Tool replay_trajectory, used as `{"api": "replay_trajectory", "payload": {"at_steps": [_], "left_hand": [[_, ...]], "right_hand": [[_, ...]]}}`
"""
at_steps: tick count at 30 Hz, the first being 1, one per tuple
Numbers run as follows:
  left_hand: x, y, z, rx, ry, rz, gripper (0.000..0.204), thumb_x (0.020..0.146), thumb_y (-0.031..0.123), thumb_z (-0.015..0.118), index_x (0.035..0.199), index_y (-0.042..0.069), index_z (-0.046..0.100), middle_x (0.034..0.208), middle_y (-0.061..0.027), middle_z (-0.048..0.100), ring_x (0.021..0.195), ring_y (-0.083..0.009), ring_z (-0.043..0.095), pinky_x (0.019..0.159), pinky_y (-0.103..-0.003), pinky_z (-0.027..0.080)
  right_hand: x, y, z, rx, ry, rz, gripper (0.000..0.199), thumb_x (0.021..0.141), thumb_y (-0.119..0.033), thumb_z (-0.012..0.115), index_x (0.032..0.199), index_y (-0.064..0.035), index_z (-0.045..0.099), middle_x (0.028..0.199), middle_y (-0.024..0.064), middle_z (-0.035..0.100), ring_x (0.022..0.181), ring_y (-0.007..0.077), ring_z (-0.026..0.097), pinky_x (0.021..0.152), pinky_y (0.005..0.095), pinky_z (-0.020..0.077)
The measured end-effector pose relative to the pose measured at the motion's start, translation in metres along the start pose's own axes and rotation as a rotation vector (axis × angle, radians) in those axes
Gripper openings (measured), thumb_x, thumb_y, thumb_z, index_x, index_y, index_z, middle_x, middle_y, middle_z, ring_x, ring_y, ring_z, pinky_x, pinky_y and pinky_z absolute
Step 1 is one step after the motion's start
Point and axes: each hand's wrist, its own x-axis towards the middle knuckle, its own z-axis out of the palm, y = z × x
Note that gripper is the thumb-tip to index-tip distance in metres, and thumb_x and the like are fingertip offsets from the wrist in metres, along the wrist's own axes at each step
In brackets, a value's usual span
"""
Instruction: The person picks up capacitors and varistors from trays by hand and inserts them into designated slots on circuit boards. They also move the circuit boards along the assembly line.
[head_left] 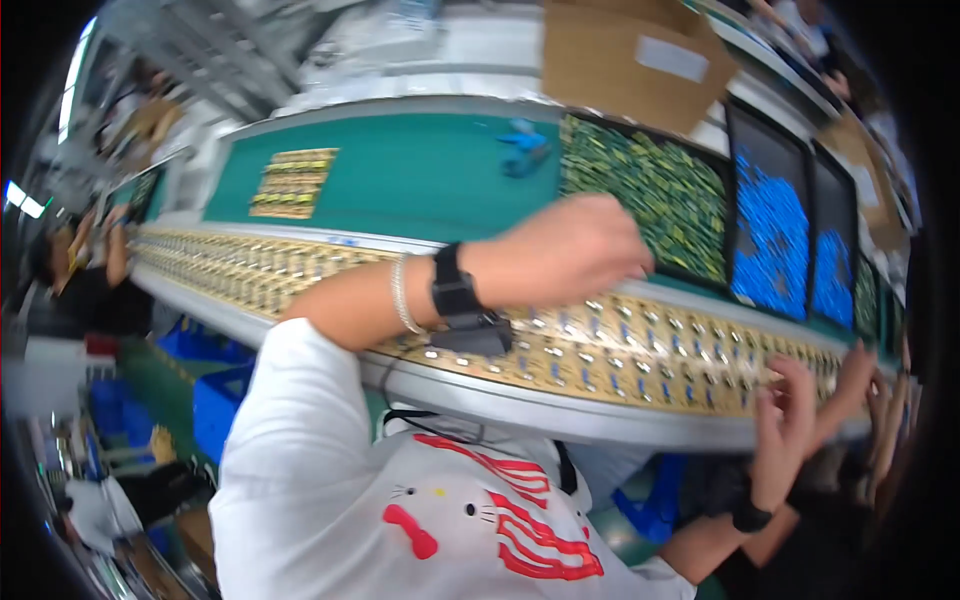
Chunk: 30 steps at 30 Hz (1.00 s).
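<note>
My left hand (575, 250) reaches across the line of boards, blurred, at the near edge of a black tray of green and yellow small parts (645, 190). Its fingers are curled together; anything inside them is hidden. Below it runs a long double row of tan circuit boards (640, 365) with small upright blue and silver parts. Toward the right end of that row is my right hand (785, 410), its fingers bent and the thumb apart from them. Nothing shows in it. A co-worker's hand (850, 380) is close beside it on the right.
Black trays with blue parts (770, 240) stand on the right. On the green mat (420, 170) lie a board panel (293, 183) and a blue object (523, 147), too blurred to name. A cardboard box (640, 60) sits behind. Another person (95, 270) works at the far left.
</note>
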Motion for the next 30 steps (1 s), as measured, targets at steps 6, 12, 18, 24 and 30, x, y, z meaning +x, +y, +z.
{"api": "replay_trajectory", "payload": {"at_steps": [6, 12, 18, 24, 30], "left_hand": [[-0.016, 0.016, 0.0, -0.101, -0.08, -0.07, 0.013, 0.089, 0.016, 0.068, 0.098, 0.007, 0.071, 0.09, -0.0092, 0.065, 0.092, -0.0308, 0.059, 0.083, -0.043, 0.048], [-0.03, 0.027, -0.024, -0.085, -0.055, -0.18, 0.014, 0.084, 0.02, 0.069, 0.087, 0.007, 0.073, 0.083, -0.0106, 0.069, 0.09, -0.0316, 0.063, 0.083, -0.045, 0.049], [-0.033, 0.023, -0.028, -0.07, -0.085, -0.259, 0.014, 0.087, 0.021, 0.069, 0.088, 0.007, 0.072, 0.082, -0.0075, 0.068, 0.086, -0.0308, 0.062, 0.082, -0.044, 0.048], [-0.014, 0.028, -0.018, -0.066, -0.094, -0.18, 0.014, 0.088, 0.019, 0.068, 0.091, 0.007, 0.072, 0.084, -0.0095, 0.069, 0.087, -0.0315, 0.064, 0.084, -0.043, 0.049], [0.004, 0.024, -0.014, -0.34, -0.002, -0.261, 0.016, 0.089, 0.01, 0.067, 0.102, 0.003, 0.074, 0.093, -0.0133, 0.074, 0.089, -0.0261, 0.072, 0.079, -0.036, 0.056]], "right_hand": [[0.094, -0.005, 0.067, -0.158, -0.152, -0.229, 0.023, 0.089, -0.002, 0.063, 0.112, 0.0002, 0.062, 0.104, 0.0123, 0.062, 0.091, 0.0256, 0.058, 0.082, 0.0332, 0.0472], [0.141, 0.026, 0.121, -0.354, -0.116, -0.328, 0.013, 0.087, -0.004, 0.066, 0.098, 0.0007, 0.063, 0.09, 0.0155, 0.064, 0.082, 0.0284, 0.063, 0.073, 0.0368, 0.0486], [0.152, 0.027, 0.117, -0.315, -0.208, -0.302, 0.009, 0.086, -0.006, 0.065, 0.088, 0.0026, 0.063, 0.079, 0.0164, 0.064, 0.072, 0.0304, 0.062, 0.065, 0.0384, 0.0476], [0.154, 0.047, 0.103, -0.243, -0.251, -0.398, 0.005, 0.088, 0.0, 0.06, 0.092, 0.0015, 0.063, 0.088, 0.0179, 0.064, 0.081, 0.0339, 0.064, 0.072, 0.0397, 0.0493], [0.13, 0.018, 0.09, -0.201, 0.0, -0.524, 0.008, 0.092, 0.003, 0.057, 0.098, 0.0006, 0.062, 0.096, 0.0166, 0.061, 0.093, 0.0354, 0.061, 0.082, 0.0374, 0.0483]]}}
